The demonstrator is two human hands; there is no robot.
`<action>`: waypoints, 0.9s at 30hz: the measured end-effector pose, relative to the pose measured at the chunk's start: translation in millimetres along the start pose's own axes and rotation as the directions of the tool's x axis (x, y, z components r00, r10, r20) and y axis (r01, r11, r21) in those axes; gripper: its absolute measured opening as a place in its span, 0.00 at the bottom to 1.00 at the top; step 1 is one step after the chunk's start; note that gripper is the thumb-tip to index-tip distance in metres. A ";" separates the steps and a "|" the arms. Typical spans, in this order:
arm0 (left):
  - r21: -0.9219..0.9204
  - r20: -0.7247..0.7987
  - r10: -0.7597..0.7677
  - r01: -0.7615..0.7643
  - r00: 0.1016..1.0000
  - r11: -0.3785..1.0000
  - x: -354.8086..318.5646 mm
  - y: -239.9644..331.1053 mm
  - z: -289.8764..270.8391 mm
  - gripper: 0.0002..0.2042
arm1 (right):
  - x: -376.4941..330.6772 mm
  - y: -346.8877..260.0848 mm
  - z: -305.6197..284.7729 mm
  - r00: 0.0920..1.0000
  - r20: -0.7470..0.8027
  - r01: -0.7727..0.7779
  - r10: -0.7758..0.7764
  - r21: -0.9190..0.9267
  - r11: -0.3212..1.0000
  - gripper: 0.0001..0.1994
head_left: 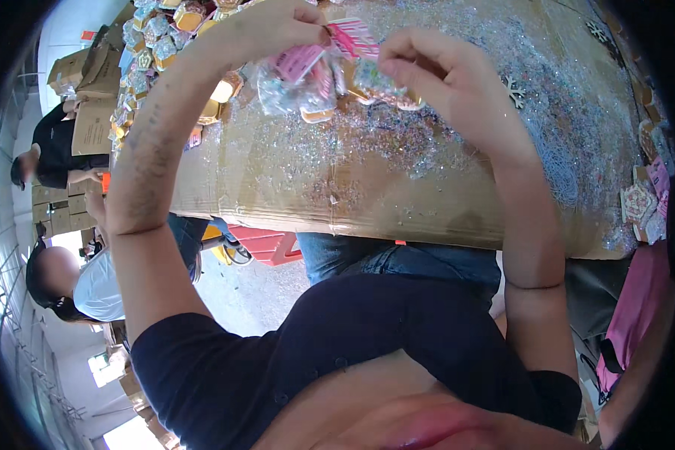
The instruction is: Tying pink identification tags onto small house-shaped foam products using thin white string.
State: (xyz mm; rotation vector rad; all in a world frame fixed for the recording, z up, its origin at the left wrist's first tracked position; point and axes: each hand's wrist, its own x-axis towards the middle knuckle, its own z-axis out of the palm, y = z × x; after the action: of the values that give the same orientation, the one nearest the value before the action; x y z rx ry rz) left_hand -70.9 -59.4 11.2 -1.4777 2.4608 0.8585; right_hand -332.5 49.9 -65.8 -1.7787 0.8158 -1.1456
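My left hand (296, 28) is closed at the far edge of the cardboard-covered table. It grips a pink-and-white striped piece (352, 39), which looks like a bag topper or ribbon. Below that hand is a clear plastic bag (281, 94) with a pink label (300, 63) and glittery contents. My right hand (442, 71) is curled, thumb and fingertips together, by the striped piece's right end. Just under those fingertips sits a glitter-covered ornament (382, 86) with a pale edge. Whatever the right fingers pinch is hidden.
Loose glitter lies over the cardboard tabletop (277, 202). Glittery ornaments (154, 45) are heaped at the far left; bagged ones (639, 206) lie at the right edge. A white snowflake (514, 91) and pale stringy coil (564, 176) are by my right forearm. Two people work at left.
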 end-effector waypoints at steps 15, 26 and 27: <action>-0.943 0.026 -0.184 0.084 0.983 0.321 -67.5 64.8 71.3 0.08 | -3.7 -12.0 20.2 0.888 -0.181 0.324 -0.422 -0.405 0.855 0.08; -0.977 -0.128 -0.192 -0.089 0.973 0.196 -88.8 61.5 105.3 0.15 | -13.2 -13.0 34.9 0.940 0.021 0.338 -0.340 -0.181 0.924 0.04; -0.990 -0.130 -0.154 -0.121 0.979 0.066 -90.6 63.4 104.5 0.15 | -13.2 -12.7 33.0 0.958 0.046 0.285 -0.282 -0.153 0.946 0.04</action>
State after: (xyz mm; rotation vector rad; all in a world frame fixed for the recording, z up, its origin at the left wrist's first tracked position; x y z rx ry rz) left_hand -95.8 88.6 -13.7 -1.8489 1.6627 2.9840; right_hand -305.9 76.6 -66.6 -2.0887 0.6657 -1.2701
